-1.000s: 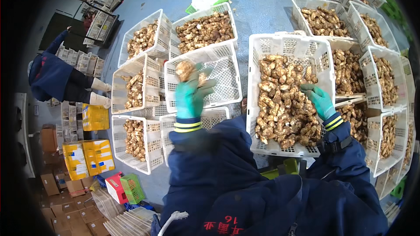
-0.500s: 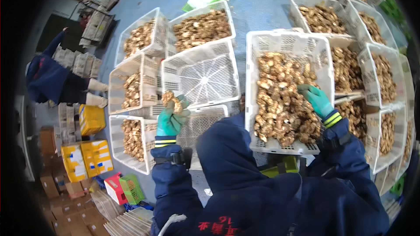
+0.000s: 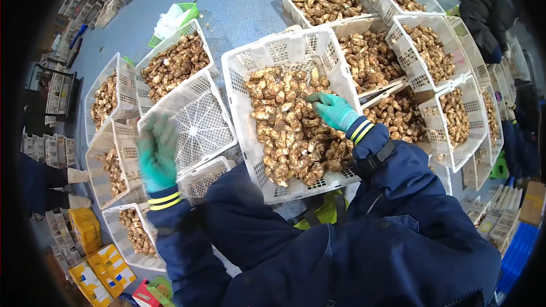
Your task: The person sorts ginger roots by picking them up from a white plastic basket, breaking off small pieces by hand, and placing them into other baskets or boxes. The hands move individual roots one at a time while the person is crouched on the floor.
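Both my hands wear teal gloves with dark blue sleeves. My right hand rests on a heap of tan, knobbly root pieces in a large white slatted crate straight ahead, fingers bent onto the pieces. My left hand hovers blurred above an empty white crate on my left, fingers spread and nothing seen in it. Lower white crates with more root pieces lie under and beside that hand.
Several more white crates of root pieces fan out on the right and far side, and another on the far left. Yellow boxes sit at the lower left. A person in dark clothing stands at the upper right. The floor is blue-grey.
My left hand held a few root pieces over the left crates, swung down to the left, and now shows none. My right hand stayed on the heap. The view shifted.
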A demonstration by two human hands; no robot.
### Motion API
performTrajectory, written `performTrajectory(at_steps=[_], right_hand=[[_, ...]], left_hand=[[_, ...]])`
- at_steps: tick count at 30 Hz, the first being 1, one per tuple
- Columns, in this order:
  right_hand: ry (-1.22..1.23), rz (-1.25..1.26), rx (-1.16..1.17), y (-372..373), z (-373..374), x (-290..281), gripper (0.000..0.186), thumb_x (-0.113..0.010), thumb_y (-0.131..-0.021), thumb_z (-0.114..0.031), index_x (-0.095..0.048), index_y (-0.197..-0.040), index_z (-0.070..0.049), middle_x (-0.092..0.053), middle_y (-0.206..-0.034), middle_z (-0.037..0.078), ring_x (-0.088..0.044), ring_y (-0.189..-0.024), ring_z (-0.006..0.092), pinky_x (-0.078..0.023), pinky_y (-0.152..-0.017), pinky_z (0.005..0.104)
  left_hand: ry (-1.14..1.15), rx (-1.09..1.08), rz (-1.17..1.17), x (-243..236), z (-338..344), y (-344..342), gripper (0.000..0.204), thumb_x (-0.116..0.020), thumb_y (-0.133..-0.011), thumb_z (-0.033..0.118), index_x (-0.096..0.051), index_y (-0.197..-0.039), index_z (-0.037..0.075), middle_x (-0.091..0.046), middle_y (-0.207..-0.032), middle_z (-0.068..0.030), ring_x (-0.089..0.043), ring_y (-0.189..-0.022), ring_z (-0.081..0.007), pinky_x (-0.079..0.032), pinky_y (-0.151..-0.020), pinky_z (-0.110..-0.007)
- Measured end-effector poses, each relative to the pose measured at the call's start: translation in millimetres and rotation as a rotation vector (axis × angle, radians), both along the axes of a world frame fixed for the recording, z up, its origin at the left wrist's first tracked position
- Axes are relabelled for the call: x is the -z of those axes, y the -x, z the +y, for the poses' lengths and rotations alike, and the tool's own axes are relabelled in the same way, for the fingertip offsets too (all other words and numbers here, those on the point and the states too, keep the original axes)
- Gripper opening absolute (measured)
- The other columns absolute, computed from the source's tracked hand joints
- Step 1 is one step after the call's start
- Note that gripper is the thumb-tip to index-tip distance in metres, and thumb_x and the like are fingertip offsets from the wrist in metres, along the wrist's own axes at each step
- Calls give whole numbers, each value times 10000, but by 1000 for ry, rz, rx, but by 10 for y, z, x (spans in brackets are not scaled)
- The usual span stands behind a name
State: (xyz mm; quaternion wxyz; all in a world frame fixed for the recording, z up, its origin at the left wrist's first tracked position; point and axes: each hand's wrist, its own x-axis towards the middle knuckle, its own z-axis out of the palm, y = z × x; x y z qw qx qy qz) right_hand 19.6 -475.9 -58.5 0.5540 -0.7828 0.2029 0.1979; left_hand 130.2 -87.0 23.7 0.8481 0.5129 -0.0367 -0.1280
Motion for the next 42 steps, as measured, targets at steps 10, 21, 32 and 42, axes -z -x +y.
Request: performTrajectory(at_steps=[10,21,32,42], right_hand=[[489,-346,-218,-512,53,555,513,-514,-852,-319,-432,-1306,-95,-528,-1213,192,-522,-1091,330,-417,-920,407],[767,70,-543,-1338,790,546,553,-530,-825,-409,-463,-1284,-108,-439,-1317,170,-516,-1119,339,-415,-948,426],[731,274,-649,-1143,378,6,372,-421,-876,-352,-674,-952,-89,-654,-980,132,-621,-913,289,-446,-880,383],[1030,-291,-628,-1685,741,958,555,-557,-789,-106,-413,-1323,-152,-491,-1253,93,-454,-1164,279,-412,-937,417]], left_hand=[[136,-70,197,670,-961,60,622,-533,-898,354,-304,-1331,-28,-435,-1265,-216,-506,-1115,-304,-468,-903,-353],[145,-80,205,610,-916,25,647,-542,-895,371,-300,-1325,-48,-503,-1182,-219,-558,-1033,-254,-485,-793,-301],[149,-3,121,379,-956,59,686,-547,-878,436,-313,-1326,-28,-479,-1206,-162,-533,-1068,-246,-464,-891,-316],[129,-19,264,587,-1057,57,518,-445,-946,353,-390,-1286,-33,-554,-1157,-159,-574,-988,-206,-464,-872,-318]])
